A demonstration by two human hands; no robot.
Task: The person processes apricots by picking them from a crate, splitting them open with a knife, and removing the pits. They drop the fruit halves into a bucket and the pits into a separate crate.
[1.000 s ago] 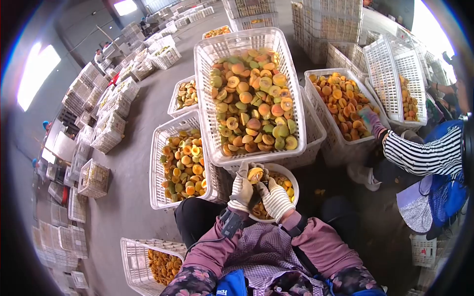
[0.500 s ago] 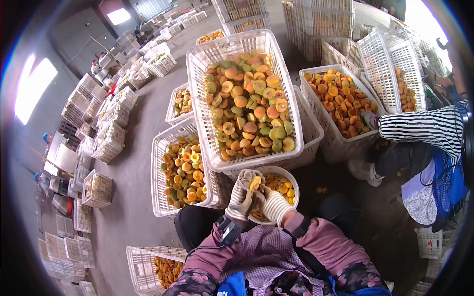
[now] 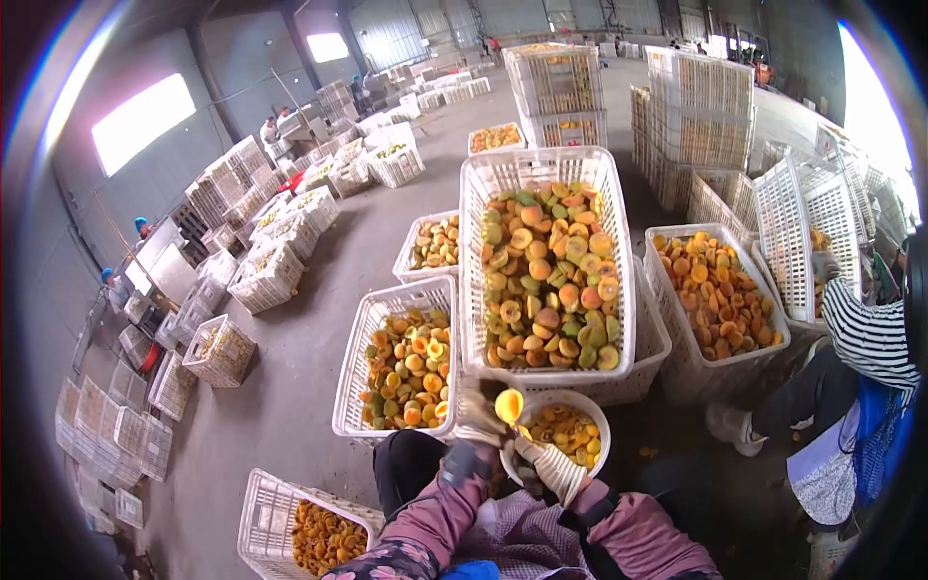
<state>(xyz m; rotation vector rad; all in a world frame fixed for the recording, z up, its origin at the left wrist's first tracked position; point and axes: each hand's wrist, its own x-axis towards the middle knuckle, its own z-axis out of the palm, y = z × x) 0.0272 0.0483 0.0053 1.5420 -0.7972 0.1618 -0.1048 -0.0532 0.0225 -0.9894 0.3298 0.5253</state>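
Note:
My left hand (image 3: 476, 416), in a pale glove, is closed on a yellow fruit half (image 3: 508, 406), cut side up. Close beside it, my gloved right hand (image 3: 549, 469) is closed, its fingertips near a small yellow-orange bit below the fruit; what it holds is too small to tell. Under and behind the hands stands a round white bucket (image 3: 603, 425) with yellow fruit pieces. A large white crate (image 3: 468, 280) of cut orange and green fruit rises in front, above another crate. To its left is a lower crate (image 3: 350, 362) of fruit halves.
A crate of orange halves (image 3: 653, 290) stands right, near a seated person in a striped sleeve (image 3: 870, 333). At lower left is a crate with darker orange pieces (image 3: 253, 527). Stacked crates (image 3: 701, 106) stand behind; more crates line the floor (image 3: 329, 251) at left.
The view has tilted up and shifted left, so the crates sit lower and farther right. My left hand has turned the fruit half so its yellow face shows; the hands are slightly farther apart.

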